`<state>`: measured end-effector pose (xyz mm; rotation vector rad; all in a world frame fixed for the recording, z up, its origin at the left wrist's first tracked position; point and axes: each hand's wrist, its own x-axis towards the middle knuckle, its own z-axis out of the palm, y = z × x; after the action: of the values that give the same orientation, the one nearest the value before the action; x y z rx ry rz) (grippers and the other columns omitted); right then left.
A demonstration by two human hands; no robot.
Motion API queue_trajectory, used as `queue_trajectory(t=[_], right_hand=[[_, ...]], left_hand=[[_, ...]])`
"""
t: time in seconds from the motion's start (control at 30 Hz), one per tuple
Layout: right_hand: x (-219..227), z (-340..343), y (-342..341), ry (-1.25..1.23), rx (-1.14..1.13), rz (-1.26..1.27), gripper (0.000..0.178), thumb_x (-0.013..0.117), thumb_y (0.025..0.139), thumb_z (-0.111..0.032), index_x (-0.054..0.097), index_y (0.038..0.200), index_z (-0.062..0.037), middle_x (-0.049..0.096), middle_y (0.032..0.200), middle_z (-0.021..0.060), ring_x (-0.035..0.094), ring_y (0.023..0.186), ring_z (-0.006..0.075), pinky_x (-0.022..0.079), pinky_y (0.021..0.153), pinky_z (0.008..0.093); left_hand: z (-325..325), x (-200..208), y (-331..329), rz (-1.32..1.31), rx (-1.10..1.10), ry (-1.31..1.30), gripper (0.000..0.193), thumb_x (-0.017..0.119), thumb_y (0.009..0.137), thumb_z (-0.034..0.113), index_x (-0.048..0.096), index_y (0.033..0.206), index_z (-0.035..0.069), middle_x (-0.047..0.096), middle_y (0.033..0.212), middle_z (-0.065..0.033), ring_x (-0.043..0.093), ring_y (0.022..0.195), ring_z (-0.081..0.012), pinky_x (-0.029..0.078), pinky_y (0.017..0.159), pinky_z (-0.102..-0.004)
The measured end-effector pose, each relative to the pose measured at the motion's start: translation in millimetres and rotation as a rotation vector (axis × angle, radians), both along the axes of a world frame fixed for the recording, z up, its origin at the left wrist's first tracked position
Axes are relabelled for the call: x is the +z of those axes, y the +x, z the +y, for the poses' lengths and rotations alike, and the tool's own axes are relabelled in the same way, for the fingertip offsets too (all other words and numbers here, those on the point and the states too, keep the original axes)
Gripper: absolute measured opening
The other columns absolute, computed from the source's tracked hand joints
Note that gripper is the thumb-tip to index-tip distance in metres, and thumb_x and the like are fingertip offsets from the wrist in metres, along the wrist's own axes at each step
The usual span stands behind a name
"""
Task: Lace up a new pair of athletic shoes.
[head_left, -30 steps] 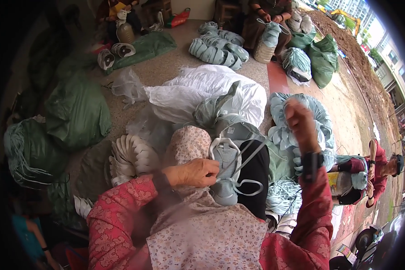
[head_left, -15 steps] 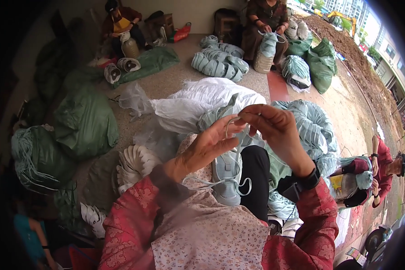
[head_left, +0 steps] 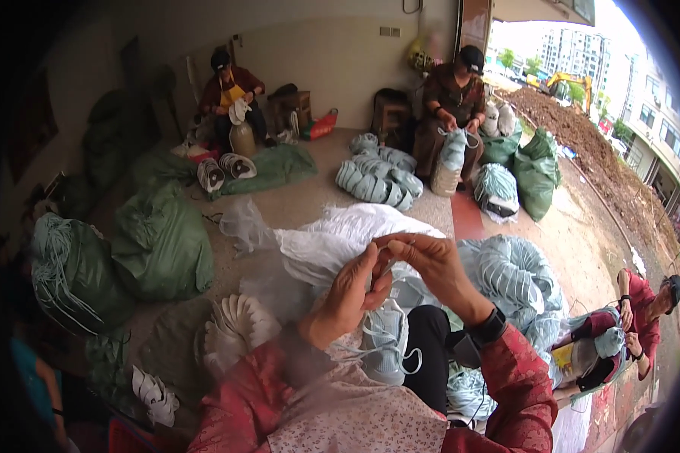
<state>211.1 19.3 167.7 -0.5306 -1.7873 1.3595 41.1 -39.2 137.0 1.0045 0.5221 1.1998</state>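
A light-blue laced shoe upper (head_left: 386, 349) stands at my lap beside my black-clad leg, a loop of its pale shoelace (head_left: 415, 362) hanging at its right side. Above it, my left hand (head_left: 346, 298) is closed, thumb and fingers pinching the lace. My right hand (head_left: 440, 273) meets it from the right, its fingertips also pressed together on the lace. Most of the lace between the fingers is hidden by them. A patterned apron (head_left: 355, 415) covers my front.
Beyond my hands lies a white plastic sack (head_left: 355, 225). Stacked light-blue uppers (head_left: 510, 275) are on the right, stacked white uppers (head_left: 238, 328) on the left near a green sack (head_left: 162, 245). Seated people work at the back (head_left: 453, 94) and the right (head_left: 642, 313).
The view has tipped up, so everything sits lower in the picture. My left fingers, spread before, have closed in toward the right fingertips at the lace.
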Motion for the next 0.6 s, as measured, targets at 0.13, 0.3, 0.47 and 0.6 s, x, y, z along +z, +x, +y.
queue_trajectory(t=[0.13, 0.3, 0.47, 0.6], right_hand=[[2.1, -10.0, 0.5, 0.009, -0.016, -0.177, 0.045, 0.050, 0.104, -0.037, 0.063, 0.126, -0.0003, 0.068, 0.109, 0.0038, 0.056, 0.095, 0.0080, 0.047, 0.084, 0.0252], [6.3, -14.3, 1.4, -0.044, 0.071, -0.202, 0.052, 0.046, 0.104, -0.044, 0.060, 0.131, -0.0018, 0.066, 0.109, 0.0032, 0.054, 0.094, 0.0090, 0.045, 0.089, 0.0265], [3.0, -11.5, 3.7, -0.089, 0.120, -0.166, 0.044, 0.052, 0.102, -0.037, 0.064, 0.126, -0.0021, 0.066, 0.107, 0.0032, 0.055, 0.087, 0.0088, 0.045, 0.083, 0.0255], [0.8, -9.9, 5.2, -0.220, 0.183, -0.062, 0.033, 0.064, 0.096, -0.024, 0.068, 0.120, -0.0015, 0.068, 0.111, 0.0059, 0.062, 0.089, 0.0111, 0.049, 0.086, 0.0268]], left_hand=[[-7.3, -6.1, 2.2, 0.094, 0.062, 0.008, 0.037, 0.040, 0.105, 0.046, 0.053, 0.103, 0.012, 0.033, 0.067, 0.0070, 0.026, 0.053, -0.0027, 0.019, 0.047, -0.0200], [-16.6, -5.0, 2.1, 0.130, 0.105, 0.017, 0.035, 0.041, 0.106, 0.043, 0.056, 0.098, 0.011, 0.029, 0.063, 0.0098, 0.022, 0.051, -0.0019, 0.016, 0.047, -0.0206], [-16.7, -5.8, 0.0, 0.208, 0.093, 0.049, 0.040, 0.040, 0.106, 0.044, 0.056, 0.100, 0.008, 0.029, 0.062, 0.0099, 0.023, 0.050, -0.0021, 0.016, 0.046, -0.0223], [-22.3, 4.1, -0.9, 0.262, 0.016, 0.067, 0.044, 0.036, 0.107, 0.043, 0.056, 0.096, 0.005, 0.030, 0.062, 0.0090, 0.026, 0.052, -0.0034, 0.019, 0.049, -0.0233]])
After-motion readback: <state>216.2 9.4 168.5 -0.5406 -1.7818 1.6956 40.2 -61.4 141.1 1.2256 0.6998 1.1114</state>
